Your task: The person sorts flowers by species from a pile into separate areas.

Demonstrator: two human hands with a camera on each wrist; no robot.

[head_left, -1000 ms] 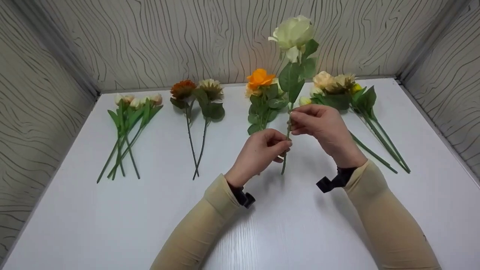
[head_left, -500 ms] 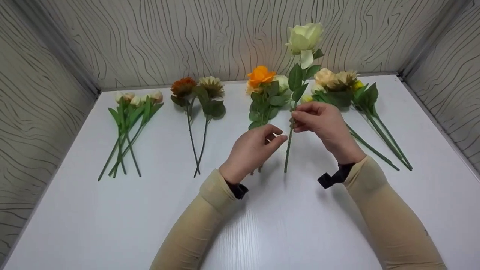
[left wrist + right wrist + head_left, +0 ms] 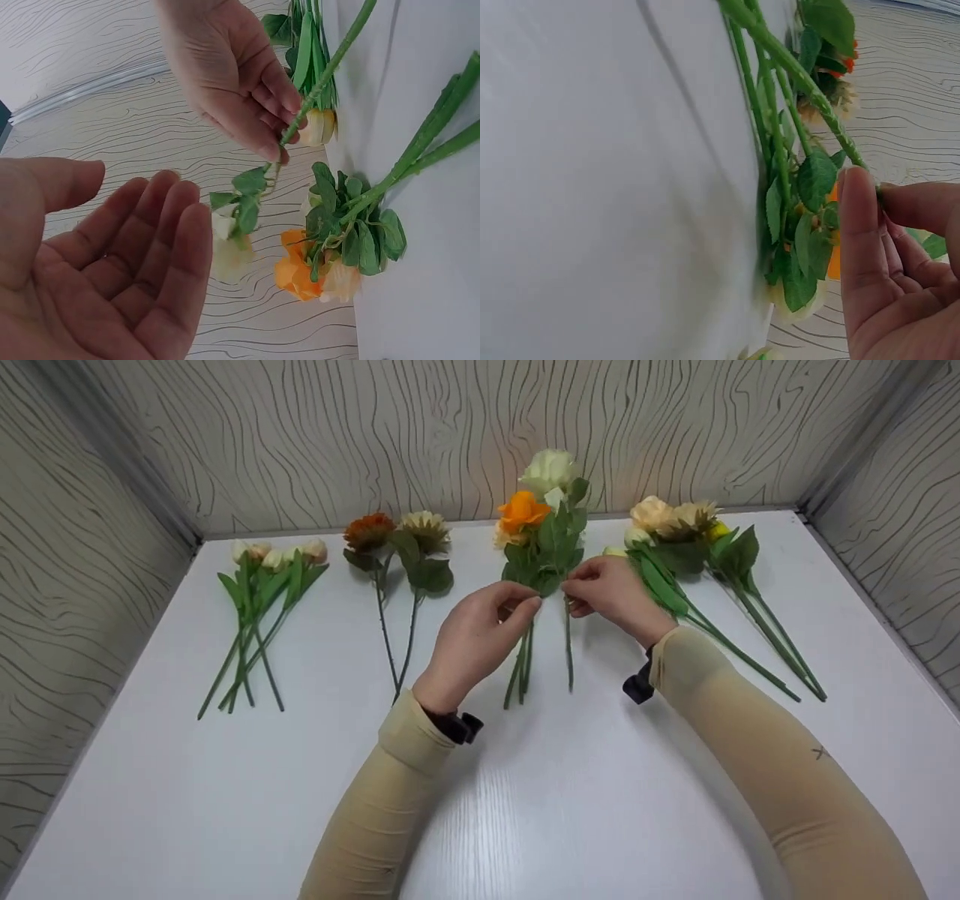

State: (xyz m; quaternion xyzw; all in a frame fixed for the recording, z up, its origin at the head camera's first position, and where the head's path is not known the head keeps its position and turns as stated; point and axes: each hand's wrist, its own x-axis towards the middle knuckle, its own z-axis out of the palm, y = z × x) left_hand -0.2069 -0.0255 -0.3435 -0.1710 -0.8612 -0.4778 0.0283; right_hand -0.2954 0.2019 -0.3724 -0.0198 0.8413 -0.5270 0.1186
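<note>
One cream rose (image 3: 551, 472) in right hand (image 3: 616, 594)

White rose (image 3: 550, 471) — leafy, green-stemmed, held aloft

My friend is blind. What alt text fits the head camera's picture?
A person's right hand pinches a pale rose by its stem over a white table, close to an orange rose. The left hand is close by, holding nothing. Tulips lie at picture left, then a rust-coloured flower and a cream flower, with a mixed bunch at right.
</note>
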